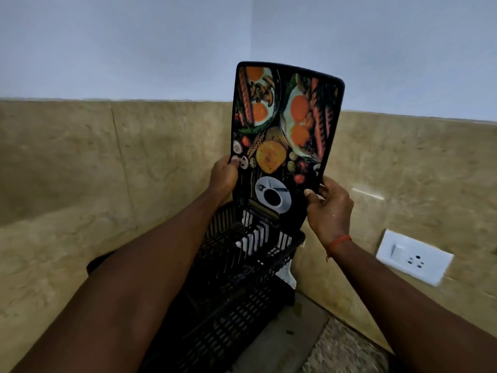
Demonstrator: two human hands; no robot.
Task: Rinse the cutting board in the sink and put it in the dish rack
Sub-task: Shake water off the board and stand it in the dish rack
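Observation:
The cutting board [282, 125] is black with a printed picture of eggs, vegetables and a coffee cup. It stands upright in the room corner, its lower end down at the far side of the black slatted dish rack [236, 278]. My left hand [224, 175] grips the board's left edge, thumb on the printed face. On the lower right edge, my right hand [329, 208] holds it the same way, with a red thread around the wrist. Whether the board's bottom rests in the rack is hidden by the rack's slats.
Beige marble tiles [94, 170] line both corner walls, with pale blue wall above. A white switch and socket plate [414, 257] sits on the right wall. The counter top [347, 351] shows at the bottom right, beside the rack.

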